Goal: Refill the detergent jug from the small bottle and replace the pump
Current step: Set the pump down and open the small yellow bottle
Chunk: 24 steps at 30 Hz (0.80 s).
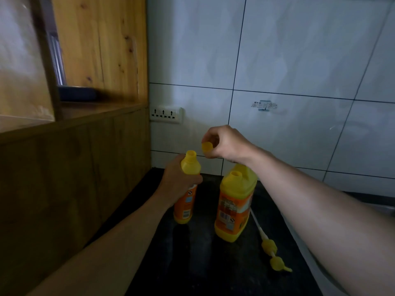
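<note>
The small yellow bottle [188,189] with an orange label stands on the dark counter [192,263], its neck uncapped. My left hand [177,182] grips it around the shoulder. My right hand [224,144] hovers just above and right of the bottle's mouth, pinching the small yellow cap [207,146]. The larger yellow detergent jug [235,204] stands upright to the right, its mouth open, partly under my right forearm. The yellow pump [272,253] with its white dip tube lies flat on the counter right of the jug.
A wooden cabinet [74,167] closes the left side, with a dark tray [79,92] on its shelf. The white tiled wall [277,82] behind carries a socket strip [165,114]. A pale edge, perhaps a sink, shows at far right.
</note>
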{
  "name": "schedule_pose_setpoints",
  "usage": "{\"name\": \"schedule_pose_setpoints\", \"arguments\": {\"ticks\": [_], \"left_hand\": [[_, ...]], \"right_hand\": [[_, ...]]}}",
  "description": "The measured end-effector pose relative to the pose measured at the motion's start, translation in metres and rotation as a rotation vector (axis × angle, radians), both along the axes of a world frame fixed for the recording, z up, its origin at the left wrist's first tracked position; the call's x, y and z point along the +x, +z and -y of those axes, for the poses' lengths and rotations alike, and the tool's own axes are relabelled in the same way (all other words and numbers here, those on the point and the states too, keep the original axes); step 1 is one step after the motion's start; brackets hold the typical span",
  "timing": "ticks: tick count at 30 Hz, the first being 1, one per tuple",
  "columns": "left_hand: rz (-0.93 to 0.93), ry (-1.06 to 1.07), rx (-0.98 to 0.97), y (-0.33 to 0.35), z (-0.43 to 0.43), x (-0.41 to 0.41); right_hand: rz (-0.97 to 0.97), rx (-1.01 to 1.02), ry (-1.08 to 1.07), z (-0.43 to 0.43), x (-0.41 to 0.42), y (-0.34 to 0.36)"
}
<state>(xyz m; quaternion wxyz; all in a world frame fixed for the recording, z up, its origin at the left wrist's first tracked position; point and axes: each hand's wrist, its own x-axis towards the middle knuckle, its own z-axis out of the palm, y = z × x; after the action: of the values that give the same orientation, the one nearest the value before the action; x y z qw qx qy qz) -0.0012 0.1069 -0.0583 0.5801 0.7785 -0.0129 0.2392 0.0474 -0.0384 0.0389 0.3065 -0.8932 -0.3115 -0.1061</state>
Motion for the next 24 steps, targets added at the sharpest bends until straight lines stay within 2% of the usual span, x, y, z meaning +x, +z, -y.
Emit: {"name": "schedule_pose_setpoints", "arguments": {"ticks": [9, 24], "left_hand": [[-0.051, 0.04, 0.087, -0.005, 0.002, -0.008], [-0.087, 0.041, 0.169, -0.002, 0.013, -0.013]], "right_hand": [[-0.081, 0.009, 0.104, 0.003, -0.014, 0.002], [-0.047, -0.069, 0.111, 0.003, -0.019, -0.003]]}}
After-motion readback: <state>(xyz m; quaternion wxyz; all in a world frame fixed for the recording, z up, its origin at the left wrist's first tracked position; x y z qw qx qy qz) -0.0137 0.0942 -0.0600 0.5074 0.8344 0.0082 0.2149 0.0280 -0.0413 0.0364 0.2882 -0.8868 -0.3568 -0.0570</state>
